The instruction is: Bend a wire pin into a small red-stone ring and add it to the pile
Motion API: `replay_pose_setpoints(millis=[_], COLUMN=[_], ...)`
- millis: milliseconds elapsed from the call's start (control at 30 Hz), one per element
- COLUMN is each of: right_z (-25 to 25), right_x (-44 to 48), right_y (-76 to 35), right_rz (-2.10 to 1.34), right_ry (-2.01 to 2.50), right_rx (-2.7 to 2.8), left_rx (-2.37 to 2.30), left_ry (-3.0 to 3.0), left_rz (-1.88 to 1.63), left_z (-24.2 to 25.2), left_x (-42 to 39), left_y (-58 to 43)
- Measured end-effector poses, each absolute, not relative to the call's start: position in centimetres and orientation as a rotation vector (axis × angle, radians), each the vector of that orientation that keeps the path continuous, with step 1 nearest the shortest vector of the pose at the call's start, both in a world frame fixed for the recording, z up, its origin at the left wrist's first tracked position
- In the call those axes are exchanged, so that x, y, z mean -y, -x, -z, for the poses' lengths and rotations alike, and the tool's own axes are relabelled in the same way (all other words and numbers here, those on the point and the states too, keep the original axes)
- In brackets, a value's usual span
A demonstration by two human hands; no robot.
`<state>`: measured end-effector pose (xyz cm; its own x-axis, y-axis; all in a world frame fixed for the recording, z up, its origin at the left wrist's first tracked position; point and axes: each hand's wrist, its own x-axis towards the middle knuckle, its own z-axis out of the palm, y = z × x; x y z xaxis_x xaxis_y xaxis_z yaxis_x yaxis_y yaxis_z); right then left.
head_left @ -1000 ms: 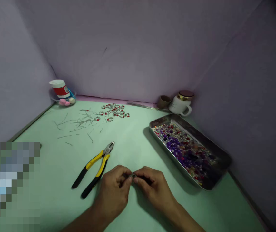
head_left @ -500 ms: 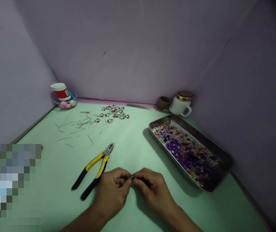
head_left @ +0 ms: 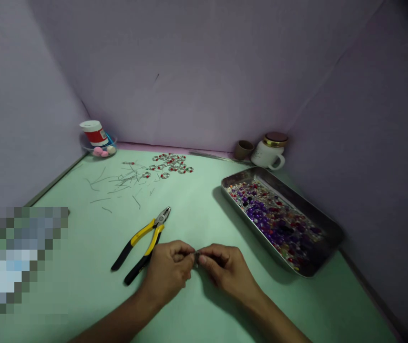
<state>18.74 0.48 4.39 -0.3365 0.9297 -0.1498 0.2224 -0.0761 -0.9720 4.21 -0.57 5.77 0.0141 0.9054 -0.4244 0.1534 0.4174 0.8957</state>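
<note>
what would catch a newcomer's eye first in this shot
The two hands meet at the near middle of the green table: the left hand and right hand pinch a small metal piece between them. Just left of them lie yellow-handled pliers, and to the right a steel tray glitters with purple, red and clear beads. Farther back sits a cluster of small beaded rings beside loose wire bits.

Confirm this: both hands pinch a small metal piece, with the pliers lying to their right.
No: the head view shows the pliers lying to their left, beside the left hand. It and the right hand pinch the small metal piece.
</note>
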Motion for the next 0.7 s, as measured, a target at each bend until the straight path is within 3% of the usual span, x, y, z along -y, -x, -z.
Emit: replay_pose_setpoints(millis=[200, 467, 700], right_z=[-4.6, -4.7, -5.2], right_x=[-1.1, -0.6, -0.5], right_y=[-18.8, -19.1, -19.3], right_rz=[-1.664, -1.311, -1.235], right_ry=[1.184, 0.932, 0.959], right_rx=[1.106, 1.733, 1.944], left_rx=[-1.303, -1.32, -1.309], left_ry=[-0.798, -0.856, -0.949], left_rz=[-0.842, -0.748, -0.676], left_z=[-6.3, -6.8, -7.1], left_x=[-0.7, -0.4, -0.3], left_y=[-3.3, -3.4, -3.3])
